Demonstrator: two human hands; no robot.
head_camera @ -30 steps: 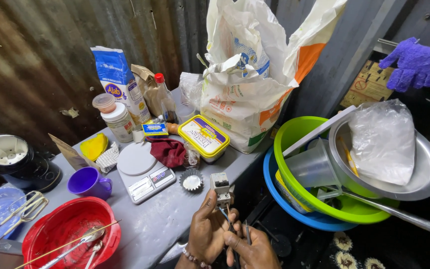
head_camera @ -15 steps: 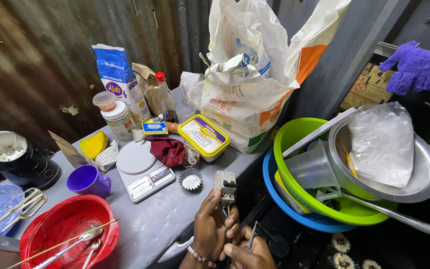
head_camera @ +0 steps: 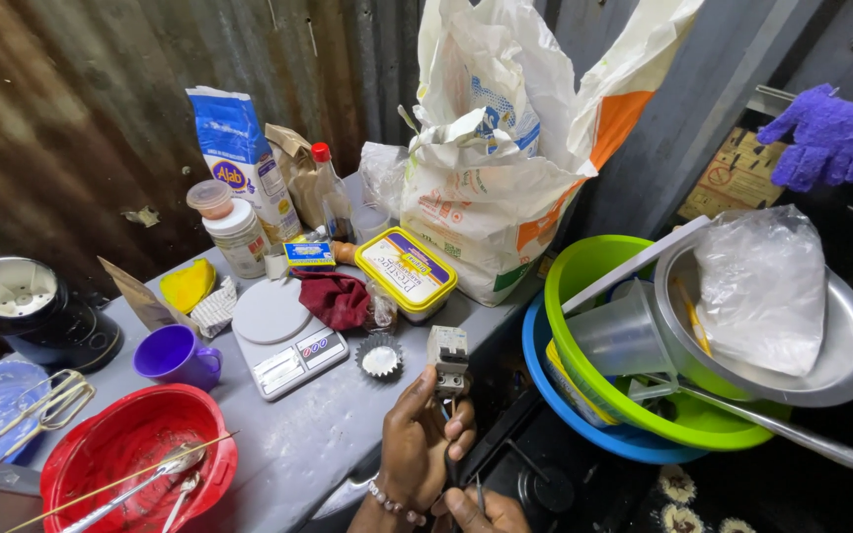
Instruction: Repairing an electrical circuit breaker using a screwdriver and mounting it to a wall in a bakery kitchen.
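My left hand (head_camera: 415,446), with a bead bracelet at the wrist, reaches up at the table's front edge. Its fingers grip a small grey electrical breaker (head_camera: 448,360) from below and hold it upright. My right hand (head_camera: 484,510) is low at the bottom edge, mostly out of view, and pinches a thin metal tool (head_camera: 479,491) that points up toward the breaker. A dark cable runs down under the breaker between the two hands.
On the grey table (head_camera: 348,434): kitchen scale (head_camera: 283,336), foil cup (head_camera: 380,357), purple mug (head_camera: 175,357), red bowl with spoons (head_camera: 135,469), yellow-lidded tub (head_camera: 407,268), jars, flour bag, large white sack (head_camera: 496,188). Stacked green and blue basins (head_camera: 584,286) with a metal bowl (head_camera: 841,355) stand to the right.
The breaker has risen slightly in my left hand. My right hand has sunk lower toward the bottom edge. The things on the table have not moved.
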